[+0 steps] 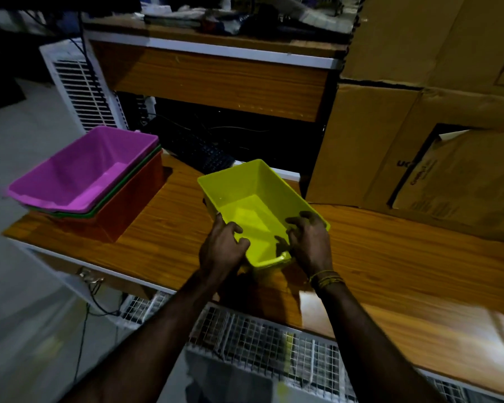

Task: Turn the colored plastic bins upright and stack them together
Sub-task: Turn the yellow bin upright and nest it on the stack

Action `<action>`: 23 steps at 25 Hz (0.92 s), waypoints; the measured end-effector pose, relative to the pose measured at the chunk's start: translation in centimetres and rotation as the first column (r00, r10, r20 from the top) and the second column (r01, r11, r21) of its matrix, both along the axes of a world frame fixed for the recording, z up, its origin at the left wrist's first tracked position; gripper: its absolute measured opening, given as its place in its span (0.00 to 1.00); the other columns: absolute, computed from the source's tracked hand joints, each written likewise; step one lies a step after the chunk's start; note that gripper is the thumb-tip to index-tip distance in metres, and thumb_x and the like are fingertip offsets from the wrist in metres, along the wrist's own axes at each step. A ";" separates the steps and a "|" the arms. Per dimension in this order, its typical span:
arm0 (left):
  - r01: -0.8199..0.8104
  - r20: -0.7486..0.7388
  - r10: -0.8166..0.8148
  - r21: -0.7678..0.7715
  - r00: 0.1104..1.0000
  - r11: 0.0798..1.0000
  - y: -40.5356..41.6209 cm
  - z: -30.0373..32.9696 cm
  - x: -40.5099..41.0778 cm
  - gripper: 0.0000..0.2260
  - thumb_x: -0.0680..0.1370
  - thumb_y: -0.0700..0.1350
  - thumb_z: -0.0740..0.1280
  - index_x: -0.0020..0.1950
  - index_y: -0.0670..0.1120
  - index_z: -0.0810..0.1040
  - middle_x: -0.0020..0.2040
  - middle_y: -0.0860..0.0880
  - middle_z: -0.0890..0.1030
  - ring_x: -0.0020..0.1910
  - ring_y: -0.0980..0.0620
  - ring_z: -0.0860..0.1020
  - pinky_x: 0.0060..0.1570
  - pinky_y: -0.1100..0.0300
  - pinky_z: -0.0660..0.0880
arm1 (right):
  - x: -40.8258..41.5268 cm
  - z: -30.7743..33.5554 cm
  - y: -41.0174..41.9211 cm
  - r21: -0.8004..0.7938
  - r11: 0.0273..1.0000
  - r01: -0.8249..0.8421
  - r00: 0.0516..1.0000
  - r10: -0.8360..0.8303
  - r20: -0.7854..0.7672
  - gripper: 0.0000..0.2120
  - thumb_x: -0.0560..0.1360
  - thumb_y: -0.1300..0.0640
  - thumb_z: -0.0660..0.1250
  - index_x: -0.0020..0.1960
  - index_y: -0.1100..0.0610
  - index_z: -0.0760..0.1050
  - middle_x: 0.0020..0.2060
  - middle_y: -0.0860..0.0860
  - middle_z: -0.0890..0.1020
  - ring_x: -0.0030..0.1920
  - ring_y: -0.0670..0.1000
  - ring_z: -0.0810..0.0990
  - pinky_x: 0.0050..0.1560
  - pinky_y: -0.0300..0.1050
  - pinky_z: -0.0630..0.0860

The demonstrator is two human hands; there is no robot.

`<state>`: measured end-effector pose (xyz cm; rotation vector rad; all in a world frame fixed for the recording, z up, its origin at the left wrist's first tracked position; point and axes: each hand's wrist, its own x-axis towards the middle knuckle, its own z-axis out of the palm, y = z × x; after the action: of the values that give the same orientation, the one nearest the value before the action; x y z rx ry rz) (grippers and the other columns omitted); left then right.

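A yellow plastic bin [245,193] sits upright, mouth up, near the middle of the wooden table [405,257]. My left hand [221,248] grips its near left rim and my right hand [309,242] grips its near right rim, fingers curled inside. At the table's left end stands a stack of upright bins: a purple bin [82,167] on top, a green bin [105,206] showing only its rim beneath it, and a red bin [122,210] at the bottom.
Cardboard boxes [419,141] stand on the table's right and back right. A wooden desk shelf [216,80] rises behind, with a dark keyboard [198,152] below it. A white vented unit [79,91] stands at the left. Wire mesh baskets [259,338] hang under the table's front edge.
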<state>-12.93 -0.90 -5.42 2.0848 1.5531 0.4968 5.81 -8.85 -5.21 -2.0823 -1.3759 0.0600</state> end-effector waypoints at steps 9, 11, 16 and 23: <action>-0.104 -0.180 0.145 0.220 0.973 0.970 -0.5 -0.1 -1.9 0.15 0.75 0.40 0.64 0.57 0.53 0.81 0.69 0.49 0.73 0.59 0.39 0.71 0.56 0.49 0.71 | -0.5 -1.6 -0.7 -0.138 0.989 -0.046 0.994 0.032 -0.101 0.22 0.76 0.55 0.63 0.68 0.62 0.72 0.68 0.65 0.67 0.65 0.66 0.71 0.63 0.54 0.72; -0.103 -0.180 0.140 0.199 0.974 0.974 -1.3 -0.2 -1.3 0.16 0.75 0.43 0.63 0.61 0.53 0.80 0.71 0.43 0.69 0.62 0.38 0.69 0.61 0.49 0.67 | -1.6 -1.6 -0.7 -0.132 0.990 -0.046 0.994 0.032 -0.104 0.22 0.76 0.52 0.63 0.67 0.60 0.73 0.69 0.65 0.66 0.67 0.66 0.69 0.65 0.57 0.71; -0.096 -0.129 0.126 0.213 0.984 0.972 -2.3 -0.7 -1.7 0.16 0.75 0.47 0.64 0.62 0.54 0.79 0.74 0.42 0.65 0.67 0.38 0.66 0.63 0.46 0.66 | -3.6 -1.3 -0.7 -0.153 0.988 -0.010 0.997 -0.001 -0.072 0.21 0.76 0.49 0.65 0.67 0.54 0.74 0.68 0.64 0.66 0.67 0.65 0.67 0.65 0.56 0.70; -0.099 -0.045 0.112 0.229 0.993 0.968 0.1 -0.4 -3.9 0.13 0.75 0.48 0.66 0.59 0.54 0.80 0.71 0.45 0.69 0.65 0.38 0.69 0.60 0.46 0.69 | -7.4 -0.1 1.5 -0.133 0.982 0.132 0.988 -0.142 -0.067 0.20 0.74 0.45 0.66 0.63 0.51 0.77 0.66 0.63 0.70 0.65 0.64 0.70 0.62 0.55 0.72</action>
<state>-16.79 -0.80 -5.82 2.2083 1.7179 0.6867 -1.62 -7.37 -5.32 -2.2520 -1.2082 0.1732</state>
